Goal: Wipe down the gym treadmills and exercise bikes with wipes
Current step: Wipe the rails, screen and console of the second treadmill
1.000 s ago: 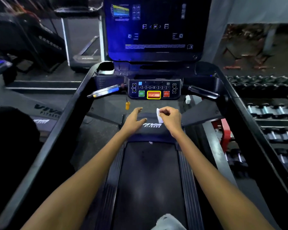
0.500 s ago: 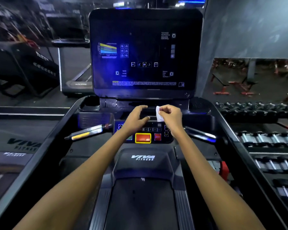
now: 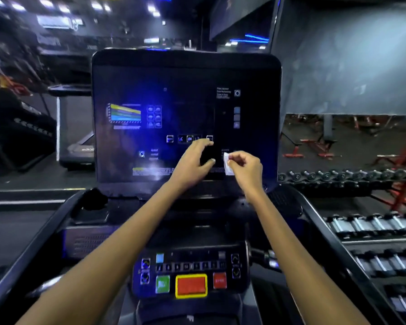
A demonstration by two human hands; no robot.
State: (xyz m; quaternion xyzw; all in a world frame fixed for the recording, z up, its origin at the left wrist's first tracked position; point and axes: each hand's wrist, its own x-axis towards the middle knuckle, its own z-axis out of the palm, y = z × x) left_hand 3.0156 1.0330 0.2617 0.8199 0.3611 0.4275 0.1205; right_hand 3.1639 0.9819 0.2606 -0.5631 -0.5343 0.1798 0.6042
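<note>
I stand on a black treadmill whose large dark screen [image 3: 185,118] fills the middle of the view. My right hand [image 3: 245,168] pinches a small white wipe [image 3: 227,164] between thumb and fingers in front of the screen's lower right part. My left hand [image 3: 192,164] is raised just left of it, fingers spread and relaxed, holding nothing, close to the screen's lower middle. Below my forearms sits the control panel [image 3: 190,273] with a green button, a big red button framed in yellow and a small red button.
Black side rails [image 3: 338,242] run along both sides of me. A rack of dumbbells [image 3: 373,226] stands at the right. Another treadmill [image 3: 75,137] is at the back left, and red benches [image 3: 319,146] stand at the back right.
Both hands rose from the motor cover past the control panel up to the screen. My view tilted upward with them. The wipe stayed pinched in my right hand.
</note>
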